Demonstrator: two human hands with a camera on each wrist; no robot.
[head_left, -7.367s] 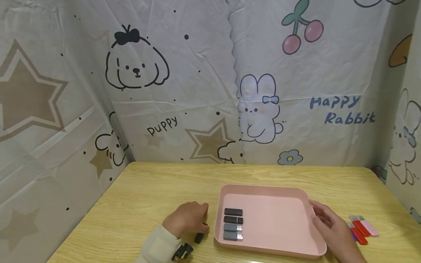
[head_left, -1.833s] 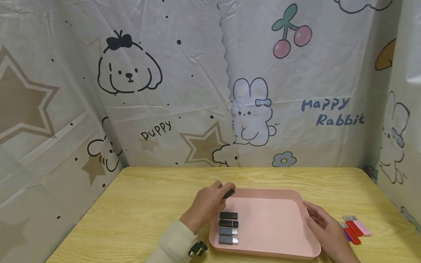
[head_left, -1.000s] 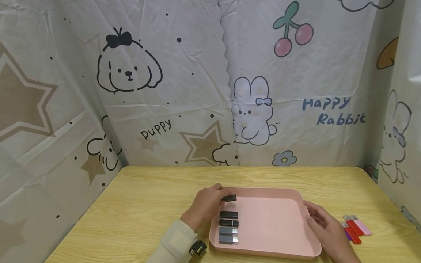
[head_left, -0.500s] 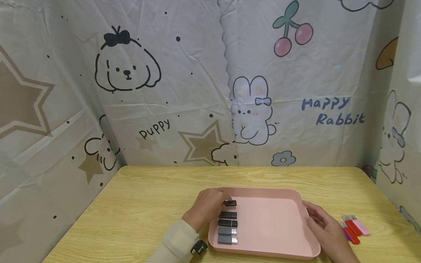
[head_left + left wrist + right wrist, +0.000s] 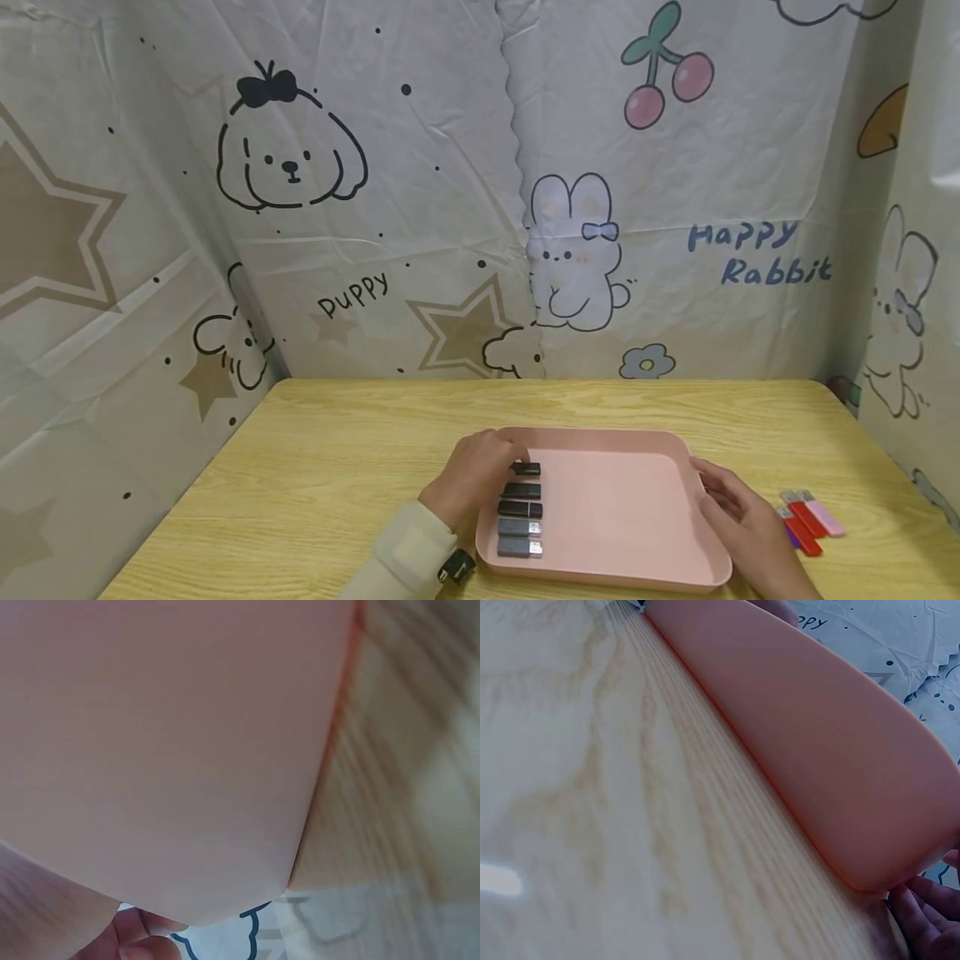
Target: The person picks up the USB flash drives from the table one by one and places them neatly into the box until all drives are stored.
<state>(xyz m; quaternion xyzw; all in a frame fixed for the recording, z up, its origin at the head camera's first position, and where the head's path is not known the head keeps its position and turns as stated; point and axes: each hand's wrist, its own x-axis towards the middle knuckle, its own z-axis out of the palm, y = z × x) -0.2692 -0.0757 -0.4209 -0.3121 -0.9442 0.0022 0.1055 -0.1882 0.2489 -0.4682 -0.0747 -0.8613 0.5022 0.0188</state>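
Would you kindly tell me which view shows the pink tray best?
The head view, because it looks into the pink tray, taking in its floor and most of its rim. The left wrist view shows only a cropped stretch of wall; the right wrist view, an outer side along the table.

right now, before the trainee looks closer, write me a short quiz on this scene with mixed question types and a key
1. How many sticks show in the pink tray?
2. True or false: the red sticks are inside the pink tray.
3. Which hand touches the black stick at the far end of the row? a) left b) right c) neither

Key:
1. Five.
2. False; the red sticks are on the table, to the right of the pink tray.
3. a, the left hand.
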